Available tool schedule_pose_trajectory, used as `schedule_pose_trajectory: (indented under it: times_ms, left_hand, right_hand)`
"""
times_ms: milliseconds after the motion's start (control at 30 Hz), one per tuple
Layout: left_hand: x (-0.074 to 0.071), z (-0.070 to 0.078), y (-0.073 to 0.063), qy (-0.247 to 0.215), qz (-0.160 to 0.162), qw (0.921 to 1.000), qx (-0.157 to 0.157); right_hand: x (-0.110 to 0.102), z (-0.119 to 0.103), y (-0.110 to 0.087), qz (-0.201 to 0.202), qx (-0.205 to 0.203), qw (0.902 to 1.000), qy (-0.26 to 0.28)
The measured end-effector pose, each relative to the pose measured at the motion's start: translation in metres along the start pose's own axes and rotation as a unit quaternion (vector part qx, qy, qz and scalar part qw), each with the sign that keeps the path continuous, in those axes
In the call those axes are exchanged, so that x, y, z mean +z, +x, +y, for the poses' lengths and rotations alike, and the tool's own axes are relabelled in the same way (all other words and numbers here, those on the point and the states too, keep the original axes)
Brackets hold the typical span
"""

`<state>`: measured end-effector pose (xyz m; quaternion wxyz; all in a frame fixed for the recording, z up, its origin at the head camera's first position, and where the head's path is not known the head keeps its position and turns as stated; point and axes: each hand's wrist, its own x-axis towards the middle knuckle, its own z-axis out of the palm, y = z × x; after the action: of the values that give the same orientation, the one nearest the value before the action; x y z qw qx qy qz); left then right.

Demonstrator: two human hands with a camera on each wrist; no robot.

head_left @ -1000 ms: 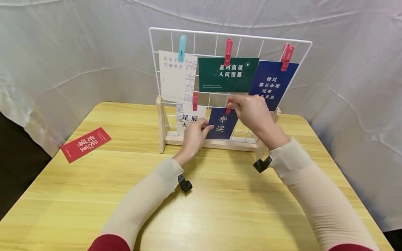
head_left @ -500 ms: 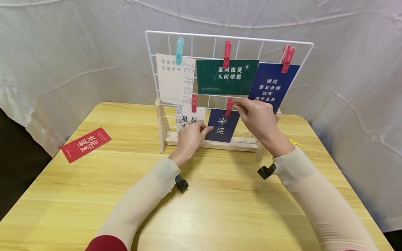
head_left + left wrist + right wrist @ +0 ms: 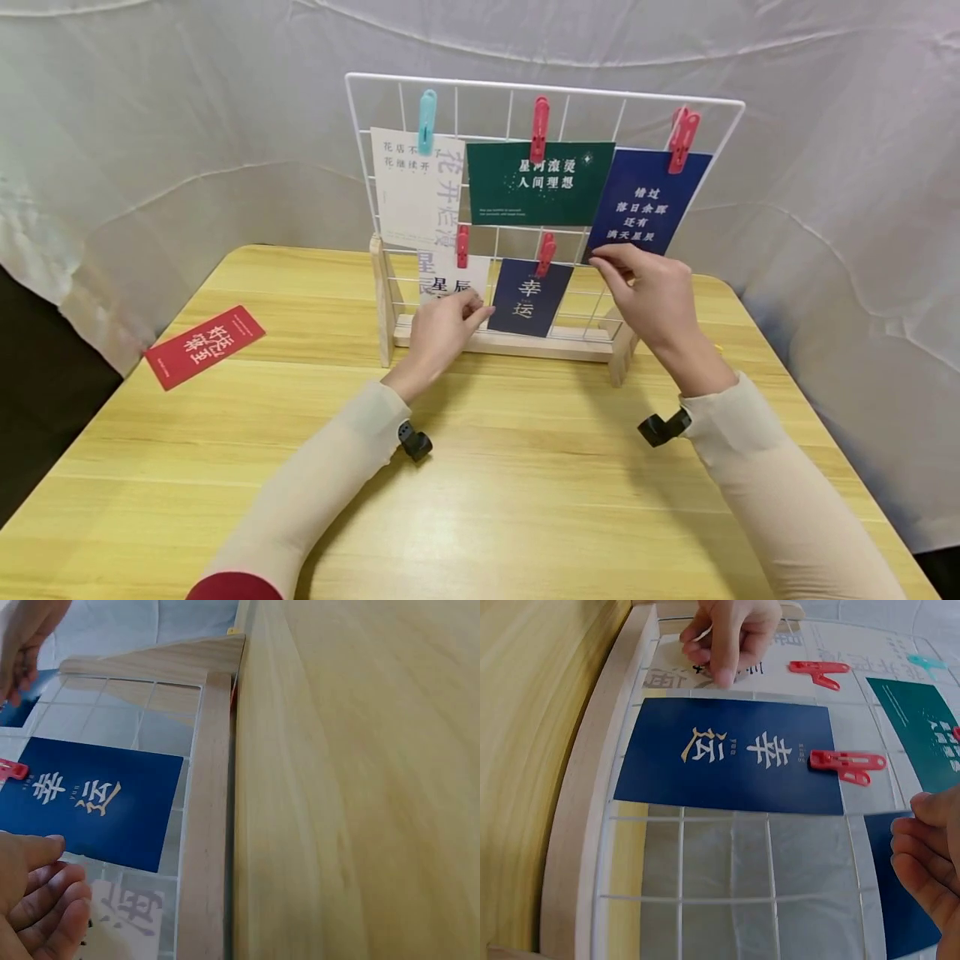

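Note:
A small navy card (image 3: 528, 300) with white and gold characters hangs on the white wire grid (image 3: 772, 859), held at its top by a red clothespin (image 3: 847, 760). My left hand (image 3: 444, 327) is just left of it, in front of a white card (image 3: 472, 271), fingers loosely bent and nothing in them. In the left wrist view its thumb (image 3: 41, 849) is at the navy card's edge. My right hand (image 3: 648, 292) is up and right of the navy card, fingertips by the lower edge of a larger blue card (image 3: 637, 204). It is off the clothespin and holds nothing.
Along the grid's upper part, a cream card (image 3: 408, 187) hangs under a turquoise clothespin (image 3: 427, 122) and a green card (image 3: 538, 196) under a red one. A wooden base (image 3: 517, 343) supports the grid. At the table's left lies a red card (image 3: 205, 347).
My right hand has let go of the red clothespin and drawn away to the right. My left hand has backed slightly left from the navy card, which stays clipped to the grid.

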<state>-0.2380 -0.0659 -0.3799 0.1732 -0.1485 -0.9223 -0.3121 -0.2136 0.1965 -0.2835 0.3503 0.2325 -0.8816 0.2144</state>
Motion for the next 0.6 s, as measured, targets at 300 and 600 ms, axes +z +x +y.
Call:
schedule_pose_trajectory:
  times_ms: [300,600]
  left_hand:
    - [-0.023,-0.005,-0.009,-0.017,-0.034,0.9991,0.015]
    - [-0.050,-0.017,-0.020,-0.026,-0.052,0.9980,0.025]
  right_hand:
    - [-0.005,0.014,-0.019,0.012,0.027,0.9996,0.000]
    - [-0.013,0.037,-0.037,0.028,0.037,0.9989,-0.005]
